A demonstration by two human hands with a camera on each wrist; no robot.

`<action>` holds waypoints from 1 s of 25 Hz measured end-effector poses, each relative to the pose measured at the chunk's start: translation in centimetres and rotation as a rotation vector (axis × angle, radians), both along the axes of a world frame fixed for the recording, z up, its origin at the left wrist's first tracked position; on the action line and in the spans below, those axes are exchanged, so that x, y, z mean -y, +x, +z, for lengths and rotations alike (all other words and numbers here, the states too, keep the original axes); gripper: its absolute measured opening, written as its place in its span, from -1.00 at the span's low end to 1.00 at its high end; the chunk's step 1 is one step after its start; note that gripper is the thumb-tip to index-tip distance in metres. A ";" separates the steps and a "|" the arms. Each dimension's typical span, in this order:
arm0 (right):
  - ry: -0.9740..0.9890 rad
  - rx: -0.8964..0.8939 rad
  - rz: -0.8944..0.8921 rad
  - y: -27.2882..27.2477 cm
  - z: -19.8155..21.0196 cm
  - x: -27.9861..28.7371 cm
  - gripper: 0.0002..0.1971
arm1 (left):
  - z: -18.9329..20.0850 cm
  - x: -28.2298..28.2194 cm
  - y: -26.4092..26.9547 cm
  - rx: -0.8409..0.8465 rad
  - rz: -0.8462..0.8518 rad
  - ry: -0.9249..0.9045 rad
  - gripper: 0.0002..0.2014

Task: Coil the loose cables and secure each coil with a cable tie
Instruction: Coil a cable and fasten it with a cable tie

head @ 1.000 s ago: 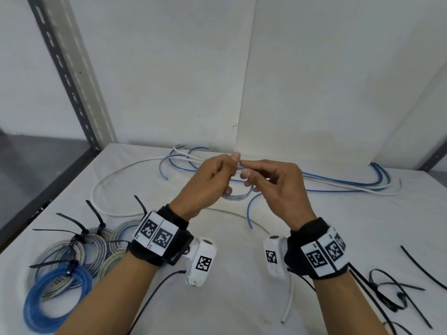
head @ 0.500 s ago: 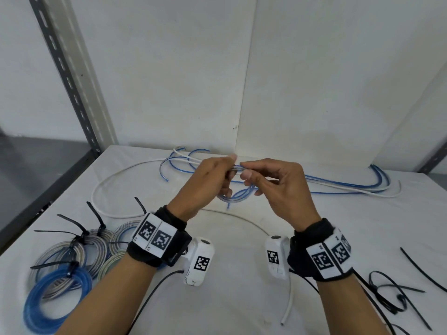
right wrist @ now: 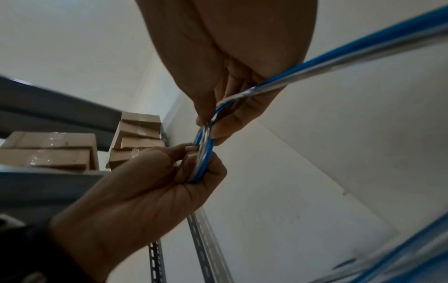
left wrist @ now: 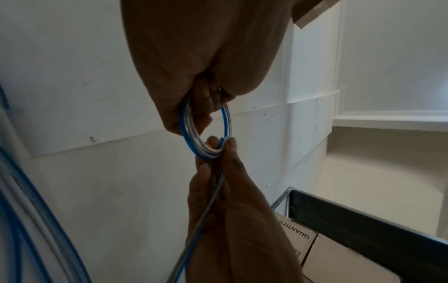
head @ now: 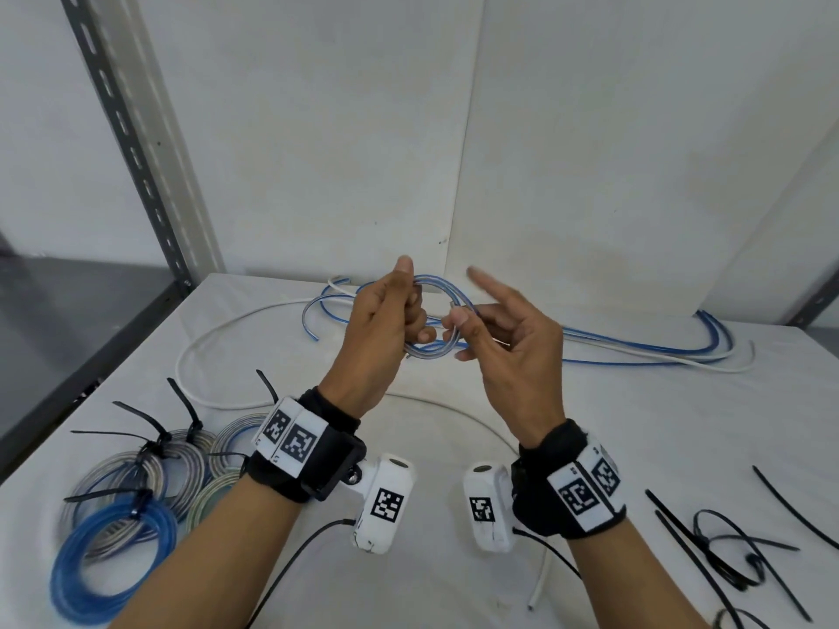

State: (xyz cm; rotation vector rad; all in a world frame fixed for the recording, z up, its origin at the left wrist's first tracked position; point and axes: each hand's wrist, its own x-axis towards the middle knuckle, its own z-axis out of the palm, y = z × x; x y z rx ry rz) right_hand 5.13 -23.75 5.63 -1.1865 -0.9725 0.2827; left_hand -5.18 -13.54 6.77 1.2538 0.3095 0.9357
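Note:
My left hand (head: 408, 320) grips a small coil of blue-and-clear cable (head: 433, 352) above the white table (head: 454, 583). My right hand (head: 467, 329) pinches the coil's right side between thumb and curled fingers, with the index finger raised and straight. In the left wrist view the coil (left wrist: 186, 130) forms a ring between my left hand (left wrist: 194, 99) above and my right hand (left wrist: 218, 153) below. In the right wrist view the cable's free length (right wrist: 339, 63) runs up and right from the coil (right wrist: 204, 159).
Loose blue and white cables (head: 635, 351) lie along the back of the table. A white cable (head: 204, 351) curves at the left. Several tied coils (head: 136, 474) sit at the front left, and black cable ties (head: 726, 551) at the front right. A slotted upright (head: 136, 143) stands at the back left.
The coil has gained loops and become a rounder ring. Both hands have risen slightly. My right index finger has straightened away from the cable.

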 end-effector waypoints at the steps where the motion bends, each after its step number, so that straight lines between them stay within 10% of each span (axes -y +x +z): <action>1: 0.021 -0.005 -0.016 -0.1 0.1 0.1 -0.74 | 0.1 0.3 0.2 0.021 -0.006 -0.026 -0.59; 7: 0.004 0.030 -0.019 0.5 0.1 0.1 -0.88 | 0.0 -0.2 0.2 -0.101 -0.032 -0.102 -0.53; 12: -0.158 0.299 0.087 2.3 0.4 1.0 -0.86 | -0.1 0.0 -0.7 -0.468 -0.070 0.385 -0.57; 19: -0.014 -0.005 0.028 1.2 0.5 0.5 -0.93 | 0.5 -0.1 0.0 -0.151 -0.030 -0.059 -0.60; 25: -0.013 0.006 0.029 1.3 1.1 0.8 -0.93 | 0.3 -0.1 -0.2 -0.176 -0.049 0.041 -0.62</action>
